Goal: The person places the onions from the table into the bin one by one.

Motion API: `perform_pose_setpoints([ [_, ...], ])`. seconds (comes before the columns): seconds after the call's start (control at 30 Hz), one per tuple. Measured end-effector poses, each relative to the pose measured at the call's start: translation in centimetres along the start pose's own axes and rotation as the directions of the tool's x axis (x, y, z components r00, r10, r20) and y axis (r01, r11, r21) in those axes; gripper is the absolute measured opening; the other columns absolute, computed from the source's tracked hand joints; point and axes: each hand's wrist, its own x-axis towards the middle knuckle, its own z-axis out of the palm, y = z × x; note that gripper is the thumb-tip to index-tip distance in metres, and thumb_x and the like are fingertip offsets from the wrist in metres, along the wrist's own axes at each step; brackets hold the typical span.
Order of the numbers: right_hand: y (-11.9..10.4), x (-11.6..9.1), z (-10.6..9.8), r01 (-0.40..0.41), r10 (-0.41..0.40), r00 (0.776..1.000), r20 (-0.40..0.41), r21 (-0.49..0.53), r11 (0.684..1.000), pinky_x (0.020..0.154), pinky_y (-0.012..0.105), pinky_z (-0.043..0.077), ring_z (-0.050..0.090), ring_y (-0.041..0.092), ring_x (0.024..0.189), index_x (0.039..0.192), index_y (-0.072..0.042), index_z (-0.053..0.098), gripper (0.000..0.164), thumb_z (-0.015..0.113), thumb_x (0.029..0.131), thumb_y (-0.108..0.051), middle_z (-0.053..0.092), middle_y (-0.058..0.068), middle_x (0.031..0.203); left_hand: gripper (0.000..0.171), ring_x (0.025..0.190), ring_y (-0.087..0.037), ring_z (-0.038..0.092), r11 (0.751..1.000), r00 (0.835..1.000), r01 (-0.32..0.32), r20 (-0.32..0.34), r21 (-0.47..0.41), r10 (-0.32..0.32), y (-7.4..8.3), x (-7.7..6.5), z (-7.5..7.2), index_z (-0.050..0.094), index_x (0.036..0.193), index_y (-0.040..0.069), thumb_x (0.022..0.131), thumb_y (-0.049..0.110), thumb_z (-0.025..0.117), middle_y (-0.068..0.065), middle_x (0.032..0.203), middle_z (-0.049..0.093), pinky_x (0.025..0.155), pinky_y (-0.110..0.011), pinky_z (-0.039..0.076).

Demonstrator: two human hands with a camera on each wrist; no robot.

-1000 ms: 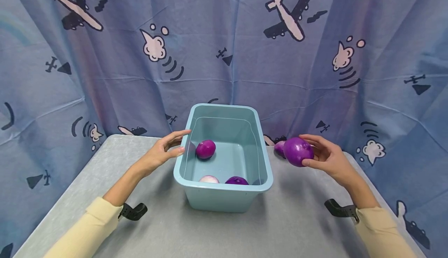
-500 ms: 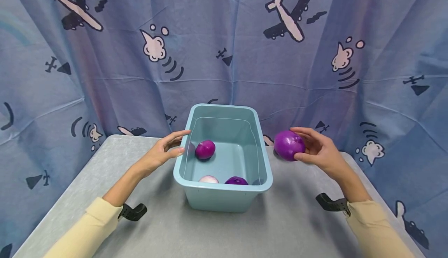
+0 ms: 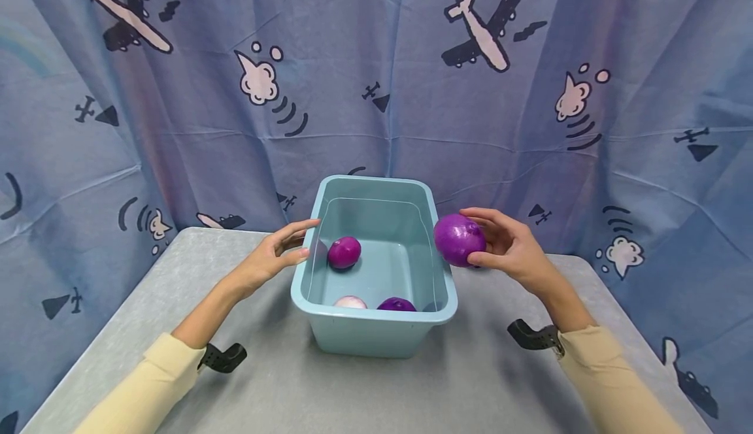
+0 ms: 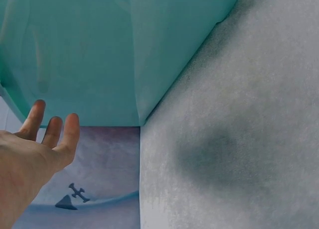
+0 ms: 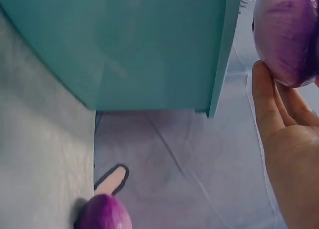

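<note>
My right hand (image 3: 506, 248) holds a glossy, round purple onion-like vegetable (image 3: 459, 240) between thumb and fingers, up at the right rim of a light blue plastic bin (image 3: 376, 334). In the right wrist view, this vegetable (image 5: 286, 35) shows paler streaks. My left hand (image 3: 273, 254) is at the bin's left rim, fingers extended; the left wrist view cannot settle whether the fingertips touch it. Inside the bin lie a magenta round vegetable (image 3: 344, 252), a whitish one (image 3: 351, 302) and a dark purple one (image 3: 397, 304). The front wall partly hides the latter two.
Another purple vegetable (image 5: 104, 214) lies on the grey table (image 3: 400, 395), right of the bin; in the head view it is mostly hidden behind my right hand and the held vegetable. A blue curtain with airplane prints (image 3: 329, 114) hangs behind the table.
My right hand has moved left with the purple vegetable, from over the table's right side to the bin's right rim. The left hand and bin have stayed put.
</note>
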Motion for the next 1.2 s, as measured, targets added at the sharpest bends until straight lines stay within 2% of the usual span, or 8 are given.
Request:
perform_pose_setpoints([
  [0.33,-0.2,1.7,2.0,0.006,-0.008,0.999,0.052,0.045,0.999,0.092,0.038,0.053,0.059,0.030,0.121,0.144,-0.005,0.053,0.066,0.079,0.084,0.006,0.056,0.016,0.138,0.058,0.145,-0.033,0.031,1.000,1.000,-0.006,0.006,-0.010,0.006,0.0,-0.1,0.1,0.044,0.155,0.021,0.101,0.022,0.064,-0.011,0.158,0.035,0.109,-0.059,0.033],
  [0.7,-0.1,2.9,3.4,0.073,-0.080,0.993,0.091,0.080,0.994,0.094,0.039,0.052,0.058,0.032,0.122,0.143,0.000,0.054,0.067,0.081,0.082,0.007,0.056,0.015,0.139,0.058,0.143,-0.031,0.034,1.000,1.000,-0.001,0.002,-0.005,0.001,0.0,0.0,-0.2,0.045,0.155,0.023,0.100,0.022,0.065,-0.010,0.157,0.037,0.109,-0.058,0.034],
  [0.93,0.0,3.0,2.9,0.128,-0.142,0.982,0.121,0.112,0.985,0.097,0.044,0.050,0.056,0.044,0.123,0.141,0.007,0.051,0.063,0.077,0.084,0.012,0.056,0.022,0.139,0.058,0.142,-0.031,0.035,1.000,1.000,-0.011,0.003,-0.005,0.011,0.0,-0.1,-0.1,0.044,0.155,0.021,0.101,0.021,0.064,-0.012,0.156,0.038,0.108,-0.056,0.035],
  [1.07,0.0,2.4,2.2,0.111,-0.117,0.990,0.073,0.082,0.990,0.094,0.041,0.051,0.061,0.036,0.118,0.135,0.007,0.056,0.053,0.075,0.086,0.011,0.057,0.027,0.134,0.058,0.142,-0.032,0.036,1.000,1.000,-0.012,0.003,0.000,0.012,-0.1,0.0,-0.1,0.044,0.155,0.021,0.101,0.021,0.064,-0.013,0.155,0.039,0.108,-0.056,0.035],
  [1.2,0.3,1.8,1.3,0.077,-0.078,0.996,0.032,0.058,0.995,0.092,0.038,0.053,0.065,0.030,0.113,0.131,0.008,0.059,0.046,0.073,0.088,0.011,0.060,0.027,0.129,0.058,0.142,-0.033,0.036,1.000,1.000,-0.009,0.004,-0.003,0.009,-0.1,-0.1,-0.1,0.044,0.155,0.021,0.100,0.020,0.064,-0.014,0.155,0.039,0.108,-0.057,0.035],
])
